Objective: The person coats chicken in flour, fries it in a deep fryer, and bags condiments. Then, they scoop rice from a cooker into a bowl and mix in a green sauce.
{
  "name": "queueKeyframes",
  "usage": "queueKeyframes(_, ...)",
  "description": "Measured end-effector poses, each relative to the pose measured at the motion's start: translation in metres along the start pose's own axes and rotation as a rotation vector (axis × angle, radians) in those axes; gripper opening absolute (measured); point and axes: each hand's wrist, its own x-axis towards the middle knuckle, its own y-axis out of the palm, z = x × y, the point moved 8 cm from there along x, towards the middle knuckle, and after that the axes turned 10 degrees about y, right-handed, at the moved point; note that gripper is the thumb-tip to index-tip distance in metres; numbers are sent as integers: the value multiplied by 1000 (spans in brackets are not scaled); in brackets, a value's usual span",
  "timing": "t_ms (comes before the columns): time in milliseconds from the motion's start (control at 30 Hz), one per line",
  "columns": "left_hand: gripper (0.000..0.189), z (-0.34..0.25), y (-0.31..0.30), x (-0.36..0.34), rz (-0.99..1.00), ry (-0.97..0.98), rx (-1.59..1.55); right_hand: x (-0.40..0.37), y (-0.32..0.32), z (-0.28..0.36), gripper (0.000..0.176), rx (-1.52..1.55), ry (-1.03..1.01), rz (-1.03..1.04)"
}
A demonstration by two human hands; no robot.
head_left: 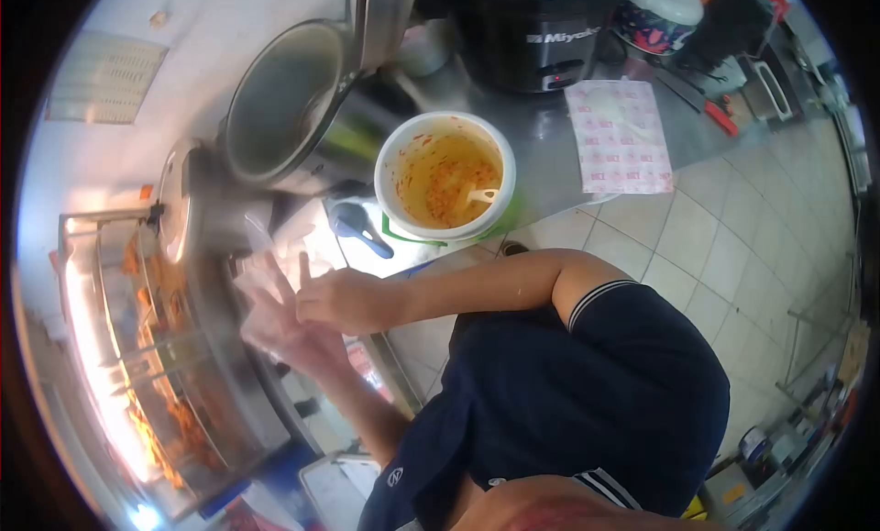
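Note:
A thin clear plastic glove point(259, 297) covers my left hand point(298, 338), whose fingers look stretched out inside it, partly blurred. My right hand point(344, 300) lies across the left one, its fingers curled on the glove near the wrist and one finger pointing up. Just beyond my hands stands a white bucket point(390, 215) with a yellowish, red-flecked mixture point(449, 182) in it. A white handle point(483, 195) sticks out of the mixture. Beside the bucket lies a dark blue ladle-like utensil point(362, 230).
To the left is a lit glass display case point(165, 348) with fried-looking food. A large open metal pot point(284, 109) stands behind my hands. On the metal counter point(541, 132) are a black rice cooker point(532, 36), printed paper sheets point(621, 137) and a floral pot point(655, 22).

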Motion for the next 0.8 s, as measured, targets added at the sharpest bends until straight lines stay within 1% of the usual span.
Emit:
queueKeyframes(33, 65, 3, -3, 2, -18, 15, 23, -1, 0, 2, 22, -25, -51, -5)
queueKeyframes(67, 65, 2, -12, 3, -22, 77, 51, -3, 3, 6, 18, -48, -101, -9)
queueKeyframes(100, 65, -4, -20, 3, -29, 144, 84, -7, 7, 14, 18, -12, -114, 8)
queueKeyframes(167, 64, -4, -44, 14, -184, 78, 14, -14, 9, 27, 10, 74, -116, 117)
queueKeyframes(200, 69, -5, -38, 15, -170, 81, -68, -16, 7, 31, 10, 66, -85, 174)
queueKeyframes(233, 73, -5, -33, 14, -151, 77, -155, -19, 8, 31, 17, 60, -53, 234)
queueKeyframes(267, 76, -5, -31, 12, 106, 37, -449, -23, 0, 33, 14, 70, -48, 222)
queueKeyframes(300, 76, -9, -33, 8, 99, 52, -449, -29, -17, 39, 11, 114, -88, 179)
queueKeyframes(333, 76, -9, -35, 3, 40, 80, -413, -36, -39, 44, 11, 110, -142, 101)
queueKeyframes(367, 76, -8, -38, -3, -21, 110, -386, -46, -76, 42, 18, 168, 35, -5)
queueKeyframes(400, 72, -4, -52, -15, -174, 125, -323, -67, -120, 34, 22, -29, -22, -302)
queueKeyframes(433, 72, -1, -60, -27, -182, 144, -349, -96, -150, -3, 31, 274, 384, -352)
queueKeyframes(467, 69, 11, -81, -42, -290, 79, -66, -121, -202, -26, 41, -221, 492, -591)
queueKeyframes(500, 67, 28, -101, -59, -397, -2, 213, -154, -234, -68, 41, -144, 697, -689)
queueKeyframes(533, 64, 52, -111, -77, -436, -101, 197, -197, -243, -102, 42, -62, 927, -796)
queueKeyframes(567, 62, 79, -116, -96, -471, -204, 177, -217, -224, -116, 42, -94, 945, -782)
queueKeyframes(600, 62, 104, -116, -106, -478, -203, 144, -223, -200, -137, 43, 26, 976, -722)
queueKeyframes(633, 63, 122, -109, -105, -349, -149, 372, -218, -192, -150, 44, 155, 991, -664)
queueKeyframes(667, 64, 131, -95, -103, -211, -98, 619, -210, -201, -146, 44, 150, 981, -671)
queueKeyframes(700, 64, 137, -82, -99, -199, -94, 625, -199, -199, -145, 41, 260, 1009, -611)
queueKeyframes(733, 64, 148, -69, -94, -226, -164, 593, -191, -200, -149, 39, 372, 1034, -548)
queueKeyframes(767, 64, 155, -63, -89, -258, -231, 561, -185, -209, -162, 39, 381, 1025, -553)
queueKeyframes(800, 66, 150, -65, -81, -227, -52, 797, -175, -222, -186, 36, 332, 1052, -490)
